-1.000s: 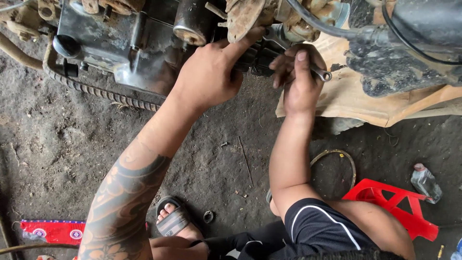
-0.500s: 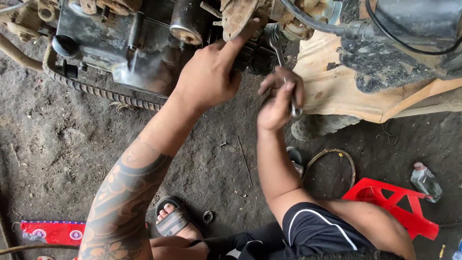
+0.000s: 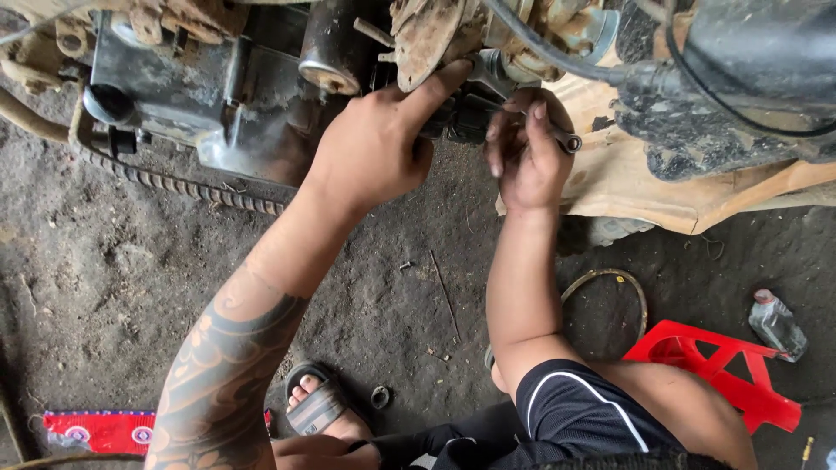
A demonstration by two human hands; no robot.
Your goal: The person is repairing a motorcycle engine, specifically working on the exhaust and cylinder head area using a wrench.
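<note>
Head view, looking down at a greasy engine (image 3: pixel 218 96) sitting on a dirt floor (image 3: pixel 104 287). The left hand (image 3: pixel 374 152) reaches up to a rusty round cover (image 3: pixel 427 39) on the engine, its forefinger stretched out and pressed against the cover's lower edge while the other fingers are curled in loosely. The right hand (image 3: pixel 527 152) is just beside it, fingers wrapped around a small metal wrench (image 3: pixel 522 100) whose ring end pokes out past the fingertips (the working end sits at a fitting under the cover, partly hidden). Behind the right hand lies a sheet of cardboard (image 3: pixel 627 183). Lower down are a red plastic stool (image 3: pixel 723 374), a small clear bottle (image 3: pixel 775 324), a wire ring (image 3: pixel 610 287) and a sandalled foot (image 3: pixel 318 409).
</note>
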